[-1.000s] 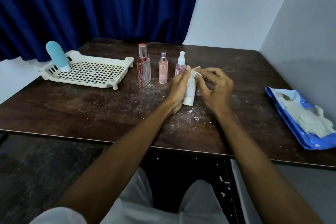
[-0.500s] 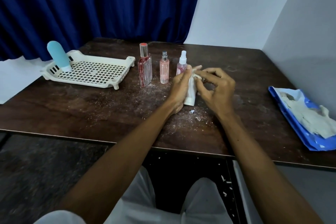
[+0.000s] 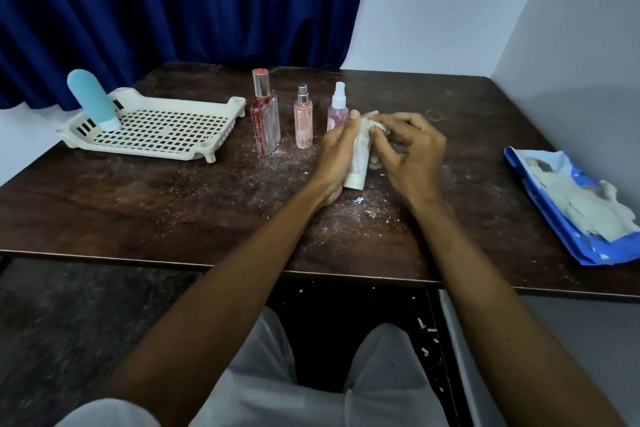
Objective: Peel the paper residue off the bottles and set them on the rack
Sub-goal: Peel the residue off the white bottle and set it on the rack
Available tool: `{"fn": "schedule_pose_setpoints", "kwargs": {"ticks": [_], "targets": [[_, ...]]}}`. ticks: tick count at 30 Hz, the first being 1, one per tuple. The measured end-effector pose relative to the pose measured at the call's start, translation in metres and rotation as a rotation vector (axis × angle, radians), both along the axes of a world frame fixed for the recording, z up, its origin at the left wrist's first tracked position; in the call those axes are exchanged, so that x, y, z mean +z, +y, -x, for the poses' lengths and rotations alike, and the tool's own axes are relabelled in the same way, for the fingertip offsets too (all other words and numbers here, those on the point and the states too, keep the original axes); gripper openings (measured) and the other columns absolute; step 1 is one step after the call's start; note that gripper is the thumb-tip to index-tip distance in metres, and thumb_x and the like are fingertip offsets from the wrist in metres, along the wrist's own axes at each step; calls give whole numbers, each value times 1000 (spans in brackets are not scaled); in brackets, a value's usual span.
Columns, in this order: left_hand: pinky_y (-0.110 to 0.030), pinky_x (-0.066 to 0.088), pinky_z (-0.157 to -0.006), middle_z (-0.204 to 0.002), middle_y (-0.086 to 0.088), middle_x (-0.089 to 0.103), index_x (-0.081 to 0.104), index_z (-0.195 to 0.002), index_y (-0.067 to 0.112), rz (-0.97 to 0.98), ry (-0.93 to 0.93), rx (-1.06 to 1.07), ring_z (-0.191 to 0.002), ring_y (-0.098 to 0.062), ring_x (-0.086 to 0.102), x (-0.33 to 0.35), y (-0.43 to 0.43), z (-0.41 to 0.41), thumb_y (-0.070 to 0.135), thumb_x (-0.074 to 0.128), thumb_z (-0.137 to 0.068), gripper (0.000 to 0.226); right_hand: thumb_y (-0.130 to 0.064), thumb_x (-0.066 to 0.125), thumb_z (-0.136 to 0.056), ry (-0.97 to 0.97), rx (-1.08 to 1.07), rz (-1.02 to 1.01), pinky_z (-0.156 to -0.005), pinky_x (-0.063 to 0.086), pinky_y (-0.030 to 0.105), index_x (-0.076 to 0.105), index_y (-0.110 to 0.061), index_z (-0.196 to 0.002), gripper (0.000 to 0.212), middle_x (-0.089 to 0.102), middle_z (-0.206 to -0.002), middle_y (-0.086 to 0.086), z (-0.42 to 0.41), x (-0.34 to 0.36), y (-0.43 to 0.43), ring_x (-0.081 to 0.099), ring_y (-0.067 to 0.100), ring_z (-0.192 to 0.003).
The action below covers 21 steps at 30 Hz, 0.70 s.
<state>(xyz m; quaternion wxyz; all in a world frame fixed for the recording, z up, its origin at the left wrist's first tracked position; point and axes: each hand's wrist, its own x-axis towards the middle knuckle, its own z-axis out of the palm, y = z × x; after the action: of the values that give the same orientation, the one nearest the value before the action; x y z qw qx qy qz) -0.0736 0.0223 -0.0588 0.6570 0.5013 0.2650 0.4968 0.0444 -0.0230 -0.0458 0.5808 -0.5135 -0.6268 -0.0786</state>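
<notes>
The white bottle (image 3: 357,163) is lying tilted just above the tabletop (image 3: 138,204), cap end toward the person, between both hands near the middle of the table. The left hand (image 3: 336,156) is wrapping its grip round the bottle's side, thumb pointing up along it. The right hand (image 3: 410,152) is pinching the paper residue (image 3: 376,125), a ragged off-white wad at the bottle's upper end, in a curled grip. The bottle is smooth and cylindrical with a flat cap; any print on it is hidden.

Just beyond the left hand, a clear spray bottle (image 3: 336,113) with pink liquid, a slim pink bottle (image 3: 303,123) with a metal nozzle, and a square glass red bottle (image 3: 265,123) are standing upright in a row. The lettering low on the pink one is too small to read. Pale crumbs (image 3: 360,200) are dusting the dark, worn wood around them.

Farther left, a cream plastic rack (image 3: 221,135) with a gridded floor is holding a rounded blue bottle (image 3: 90,99), standing on its white cap. At the right edge a blue bag (image 3: 540,204) is carrying torn white scraps.

Compared with half a second earlier, bottle and hands are keeping nearly the same place.
</notes>
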Motion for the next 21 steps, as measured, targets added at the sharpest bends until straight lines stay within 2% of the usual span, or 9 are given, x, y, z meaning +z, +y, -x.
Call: {"fn": "schedule_pose_setpoints", "kwargs": {"ticks": [2,4,6,8,11,13,15,17,21], "targets": [[-40,54,-65,-88,-19,64,65,-113,3,4,-10,28,-76,-31,60,0,0,0,42,43,-104,46,-16,71,-90,12,9,-4,-72,57,22,75,-8,-108,21,68,-98,5,4,2,2,66,11,-82],[-55,53,-84,-105,-29,65,65,-116,1,10,-30,30,-94,-38,61,0,1,0,43,45,-103,49,-15,72,-89,-17,32,-19,-72,55,19,76,-7,-108,21,68,-98,6,7,1,1,65,10,-83],[-50,51,-95,-115,-23,67,62,-127,2,-2,-21,25,-103,-30,64,-1,1,1,39,41,-105,48,-14,74,-86,-48,41,-25,-69,55,18,77,-8,-104,19,69,-95,6,5,0,-1,63,8,-80],[-38,55,-82,-106,-14,70,60,-130,3,-15,9,26,-93,-22,65,0,0,1,38,38,-106,48,-16,75,-84,-54,12,1,-67,53,13,77,-9,-103,20,69,-93,5,0,-1,-2,61,5,-76],[-33,54,-62,-92,-16,64,60,-129,3,-41,19,20,-74,-24,58,1,-2,-1,40,38,-105,49,-17,74,-85,-30,-54,19,-69,48,6,78,-10,-102,19,70,-93,5,-4,0,1,62,5,-75],[-35,53,-62,-90,-18,63,59,-129,1,-39,-3,21,-71,-27,58,2,-3,0,42,41,-104,52,-14,73,-87,-21,-25,0,-72,48,6,77,-7,-103,18,70,-95,6,0,1,1,63,7,-79],[-46,54,-78,-106,-22,67,60,-130,2,-39,-24,10,-89,-39,62,0,-1,0,43,42,-103,52,-12,73,-88,-49,30,-26,-73,50,10,76,-7,-104,18,69,-96,7,3,1,-1,63,8,-82],[-53,48,-95,-121,-23,66,62,-129,5,-31,-27,9,-107,-38,61,-2,1,0,42,42,-104,49,-13,74,-87,-72,46,-41,-71,53,16,76,-7,-104,18,69,-95,7,3,0,-2,63,8,-81],[-36,55,-67,-98,-14,67,64,-124,9,-18,-24,-3,-81,-28,59,2,-1,-1,39,43,-104,42,-14,72,-88,-17,-3,-31,-70,56,21,76,-7,-105,19,69,-96,7,-1,0,1,66,12,-80]]}}
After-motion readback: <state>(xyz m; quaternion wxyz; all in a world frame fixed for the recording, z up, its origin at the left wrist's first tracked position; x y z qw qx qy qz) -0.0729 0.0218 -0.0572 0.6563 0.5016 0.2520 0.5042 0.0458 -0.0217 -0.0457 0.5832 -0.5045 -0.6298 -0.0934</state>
